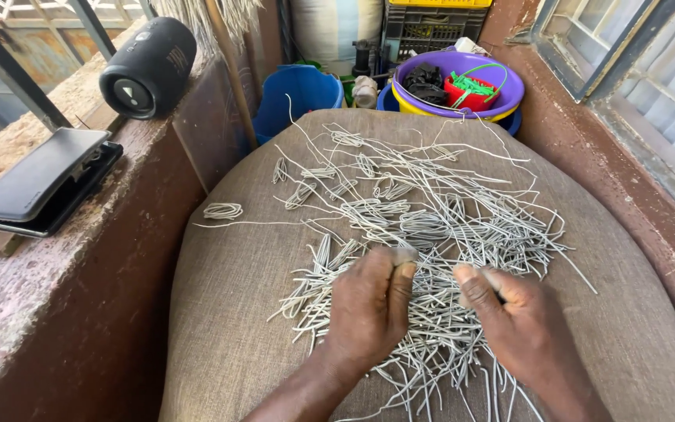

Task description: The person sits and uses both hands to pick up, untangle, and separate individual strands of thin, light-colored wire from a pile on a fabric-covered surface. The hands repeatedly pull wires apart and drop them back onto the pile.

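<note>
A big heap of thin pale grey cords [431, 227] lies spread over a stuffed brown burlap sack [236, 312]. My left hand [369, 309] rests on the near part of the heap, its fingers curled and pinching a few cords at the fingertips. My right hand [521, 328] lies just to its right on the cords, its thumb and fingers closed on some strands. A small coiled bundle of cord [223, 210] sits apart at the sack's left.
A black cylinder speaker [148, 68] and a dark wallet-style case [41, 181] lie on the ledge at left. Beyond the sack stand a blue bucket [298, 94] and a purple basin [509, 86] holding a red basket. A window wall closes the right side.
</note>
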